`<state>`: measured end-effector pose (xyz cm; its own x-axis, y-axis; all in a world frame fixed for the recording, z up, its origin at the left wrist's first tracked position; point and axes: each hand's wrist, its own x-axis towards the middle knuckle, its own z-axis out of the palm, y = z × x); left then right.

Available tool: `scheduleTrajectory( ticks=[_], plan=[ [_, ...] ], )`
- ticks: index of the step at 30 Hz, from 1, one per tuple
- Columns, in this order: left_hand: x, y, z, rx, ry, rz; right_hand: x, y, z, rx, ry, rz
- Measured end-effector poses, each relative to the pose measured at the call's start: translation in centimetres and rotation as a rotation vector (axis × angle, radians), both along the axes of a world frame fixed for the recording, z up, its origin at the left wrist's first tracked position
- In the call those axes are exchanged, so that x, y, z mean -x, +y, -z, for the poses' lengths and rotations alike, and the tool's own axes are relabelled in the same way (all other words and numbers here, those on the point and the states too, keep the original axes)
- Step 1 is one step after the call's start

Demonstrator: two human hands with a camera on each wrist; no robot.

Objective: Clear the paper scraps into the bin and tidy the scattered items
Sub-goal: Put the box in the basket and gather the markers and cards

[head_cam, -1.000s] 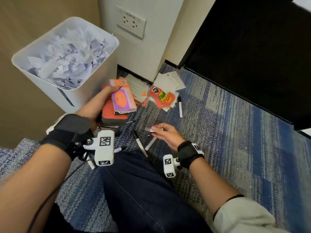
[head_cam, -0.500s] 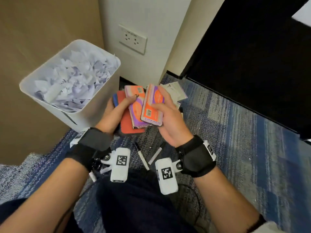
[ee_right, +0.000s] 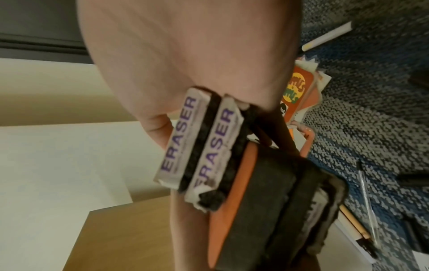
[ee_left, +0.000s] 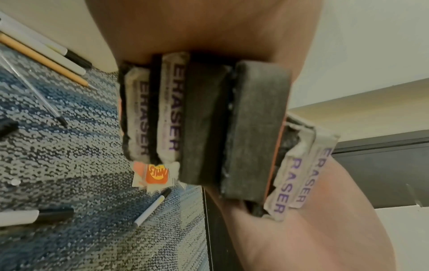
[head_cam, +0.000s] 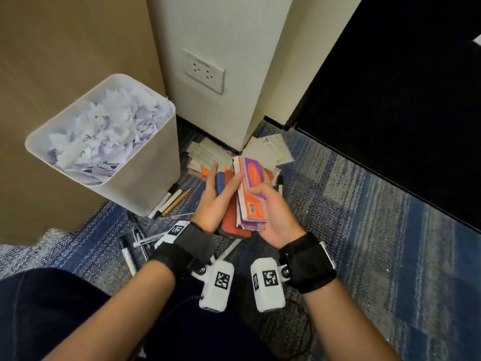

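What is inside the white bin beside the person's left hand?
The white bin is filled nearly to its rim with torn and crumpled paper scraps, white and pale lilac. Whatever lies beneath that top layer is covered and cannot be seen.

A stack of board erasers (head_cam: 244,201), apparently six, stands on edge between both palms above the carpet.
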<state>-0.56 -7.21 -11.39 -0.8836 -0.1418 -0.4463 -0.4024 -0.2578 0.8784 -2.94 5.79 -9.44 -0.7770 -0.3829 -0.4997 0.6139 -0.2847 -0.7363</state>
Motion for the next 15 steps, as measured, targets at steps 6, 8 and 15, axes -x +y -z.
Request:
scheduleTrajectory(
  ticks=[6, 8, 15],
  plan=[
    [1.8, 3.0, -2.6, 0.008, 0.031, -0.027, 0.8, 2.7, -2.2, 0.088, -0.133, -0.022],
    [3.2, 2.9, -4.0, 0.017, 0.054, -0.046, 2.0, 2.5, -3.5, 0.104, -0.103, -0.019],
    [8.0, -1.7, -10.5, -0.121, 0.195, -0.059, 7.0, -2.7, -11.1, 0.021, 0.174, -0.231]
  ],
)
